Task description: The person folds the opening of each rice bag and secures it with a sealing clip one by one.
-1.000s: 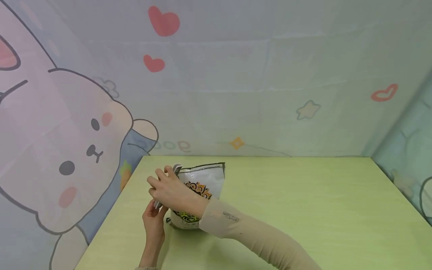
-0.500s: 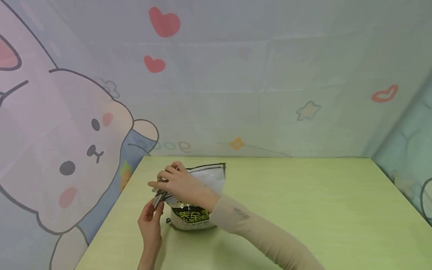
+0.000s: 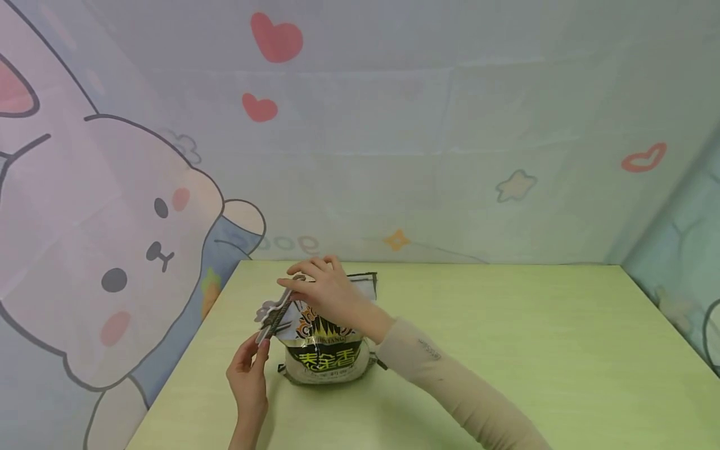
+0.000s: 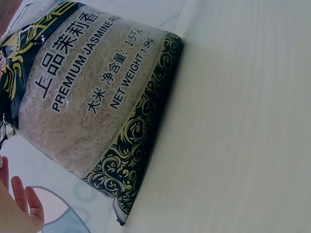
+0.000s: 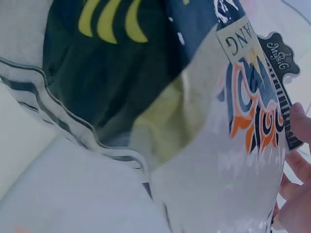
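A bag of jasmine rice (image 3: 329, 359) stands on the table, its printed front showing and its upper left side drawn to the left. Across that side slants a dark bag clip (image 3: 275, 315) with piano-key marks and a "Music" tab. My left hand (image 3: 249, 375) pinches the clip's near end. At the far end, my right hand (image 3: 337, 297) reaches over the bag and pinches the clip. In the right wrist view the thumb (image 5: 300, 121) lies on the clip; the other fingers are partly hidden behind the bag. The left wrist view catches the bag's rice-filled lower part (image 4: 92, 92).
The pale green tabletop (image 3: 506, 350) extends to the right of the bag. Behind it hangs a cloth backdrop (image 3: 365, 156) printed with a rabbit, hearts and stars, meeting the table's back edge.
My right hand has moved right and away along the clip, uncovering the clip's middle and the bag's printed front. My left hand has shifted slightly left and stays at the near end.
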The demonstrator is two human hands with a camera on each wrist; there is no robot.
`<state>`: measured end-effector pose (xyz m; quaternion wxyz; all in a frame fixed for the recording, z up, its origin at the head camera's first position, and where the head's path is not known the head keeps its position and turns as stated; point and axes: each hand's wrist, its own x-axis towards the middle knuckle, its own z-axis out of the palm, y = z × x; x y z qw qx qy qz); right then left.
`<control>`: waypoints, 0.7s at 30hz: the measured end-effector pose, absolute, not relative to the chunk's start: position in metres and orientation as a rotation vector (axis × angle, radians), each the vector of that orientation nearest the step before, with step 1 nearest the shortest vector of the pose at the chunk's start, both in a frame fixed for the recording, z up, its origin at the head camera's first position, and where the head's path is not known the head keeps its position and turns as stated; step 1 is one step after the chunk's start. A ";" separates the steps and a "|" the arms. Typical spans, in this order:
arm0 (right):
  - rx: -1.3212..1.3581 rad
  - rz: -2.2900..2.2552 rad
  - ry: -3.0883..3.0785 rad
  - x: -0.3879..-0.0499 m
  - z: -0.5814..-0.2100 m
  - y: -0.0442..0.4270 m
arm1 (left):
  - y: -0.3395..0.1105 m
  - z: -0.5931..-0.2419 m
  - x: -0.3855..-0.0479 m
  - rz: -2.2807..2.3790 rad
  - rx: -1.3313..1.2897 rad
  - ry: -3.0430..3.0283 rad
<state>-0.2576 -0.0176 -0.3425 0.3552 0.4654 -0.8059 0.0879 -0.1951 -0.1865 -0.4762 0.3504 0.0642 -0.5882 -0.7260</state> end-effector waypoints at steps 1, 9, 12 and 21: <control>1.201 0.257 -2.081 -0.258 -0.343 -0.016 | -0.187 -0.476 -0.195 -1.877 0.163 -1.520; 1.192 0.395 -2.112 -0.262 -0.342 -0.009 | -0.186 -0.474 -0.196 -1.869 0.164 -1.501; 1.192 0.432 -2.124 -0.262 -0.341 -0.008 | -0.186 -0.476 -0.197 -1.871 0.164 -1.498; 1.157 0.527 -2.130 -0.262 -0.340 -0.008 | -0.185 -0.478 -0.199 -1.823 0.119 -1.495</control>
